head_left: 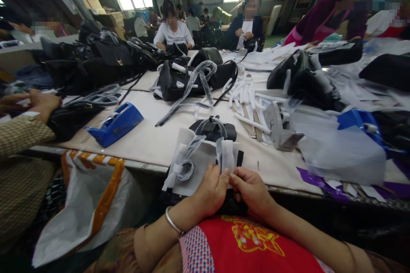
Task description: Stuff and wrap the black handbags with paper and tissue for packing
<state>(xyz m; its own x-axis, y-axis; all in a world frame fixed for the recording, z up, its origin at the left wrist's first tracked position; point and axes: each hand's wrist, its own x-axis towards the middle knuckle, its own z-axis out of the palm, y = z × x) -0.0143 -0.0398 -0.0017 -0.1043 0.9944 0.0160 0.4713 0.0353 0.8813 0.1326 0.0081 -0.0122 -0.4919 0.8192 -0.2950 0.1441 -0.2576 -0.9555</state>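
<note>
At the table's front edge, a black handbag (pixel 213 130) leans toward me, partly covered by white wrapping sheet (pixel 200 162). Its handle is wrapped in clear plastic film (pixel 221 153), and a coiled wrapped strap (pixel 185 170) rests on the sheet at the left. My left hand (pixel 213 187) is closed on the wrapped handle near its lower end. Right beside it, my right hand (pixel 253 190) has thumb and fingers pinched together at the edge of the white sheet. What lies between those right fingertips is too small to make out.
Blue tape dispenser (pixel 117 126) stands left, a grey tape dispenser (pixel 280 126) right. Beyond are a black bag (pixel 179 81) with wrapped straps and white foam tubes (pixel 243 91). A white sack (pixel 80 204) hangs below the table. A co-worker's hands (pixel 38 102) work at left.
</note>
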